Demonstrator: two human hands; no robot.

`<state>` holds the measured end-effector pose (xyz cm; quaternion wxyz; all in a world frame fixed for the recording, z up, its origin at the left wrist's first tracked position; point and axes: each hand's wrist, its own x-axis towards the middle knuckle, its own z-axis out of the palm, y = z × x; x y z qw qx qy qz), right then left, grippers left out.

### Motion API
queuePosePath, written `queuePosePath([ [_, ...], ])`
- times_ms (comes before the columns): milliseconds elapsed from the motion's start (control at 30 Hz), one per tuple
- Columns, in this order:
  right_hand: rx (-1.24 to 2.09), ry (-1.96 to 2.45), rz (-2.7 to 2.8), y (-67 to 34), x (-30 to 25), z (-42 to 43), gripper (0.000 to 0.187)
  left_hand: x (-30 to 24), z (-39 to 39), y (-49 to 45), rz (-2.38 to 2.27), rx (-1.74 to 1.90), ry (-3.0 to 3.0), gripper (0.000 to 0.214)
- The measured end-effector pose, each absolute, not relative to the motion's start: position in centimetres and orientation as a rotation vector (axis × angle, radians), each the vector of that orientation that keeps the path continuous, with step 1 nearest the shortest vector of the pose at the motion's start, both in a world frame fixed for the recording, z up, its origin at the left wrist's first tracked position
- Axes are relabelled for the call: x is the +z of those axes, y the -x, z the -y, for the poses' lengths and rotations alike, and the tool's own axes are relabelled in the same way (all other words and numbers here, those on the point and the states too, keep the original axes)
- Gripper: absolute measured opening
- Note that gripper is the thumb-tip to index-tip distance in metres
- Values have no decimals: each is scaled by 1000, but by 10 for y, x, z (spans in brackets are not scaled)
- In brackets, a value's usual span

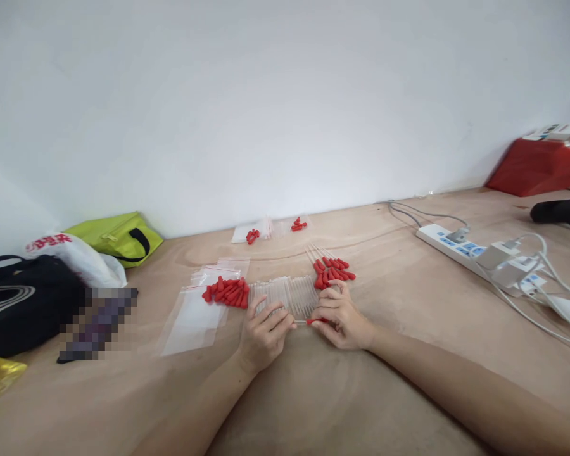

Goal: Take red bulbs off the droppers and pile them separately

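Observation:
My left hand (265, 330) and my right hand (341, 316) meet over the wooden table (361, 392), pinching the two ends of one thin clear tube. The right fingers close on its red rubber cap (315, 321); the left fingers grip the clear end. Just beyond the hands lies a row of clear tubes (287, 294). A heap of loose red caps (227, 292) sits to the left of the row. Capped tubes (333, 268) lie in a small pile above my right hand.
Clear zip bags (192, 315) lie left of the caps, and filled bags (270, 228) rest by the wall. A green pouch (116, 235), white plastic bag and black bag (23, 303) crowd the left. A power strip (475, 256) with cables lies right, a red box (536, 166) behind.

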<state>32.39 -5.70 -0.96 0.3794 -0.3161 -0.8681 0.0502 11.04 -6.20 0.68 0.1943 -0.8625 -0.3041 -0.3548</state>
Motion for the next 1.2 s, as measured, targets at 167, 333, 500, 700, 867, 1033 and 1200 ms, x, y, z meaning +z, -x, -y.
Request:
queuePosePath([
  [167, 256, 932, 1954, -342, -12, 41, 16, 4, 55, -98, 984, -1045, 2350, 14],
  [333, 246, 1187, 1565, -366, -21, 15, 25, -3, 45, -96, 1101, -1033, 2289, 20],
  [500, 269, 1536, 1391, -390, -25, 1, 31, -1, 35, -98, 1170, -1012, 2268, 33],
  [700, 321, 1887, 1374, -395, -19, 4, 21, 1, 23, -112, 1149, -1032, 2290, 22],
  [867, 294, 1942, 1393, -391, -18, 6, 20, -1, 25, -128, 1112, -907, 2386, 20],
  [1033, 299, 1967, 1437, -390, -13, 10, 18, -4, 29, -132, 1111, -848, 2548, 14],
  [1200, 409, 1964, 1432, -395, -12, 10, 16, -5, 31, -130, 1090, -912, 2632, 25],
])
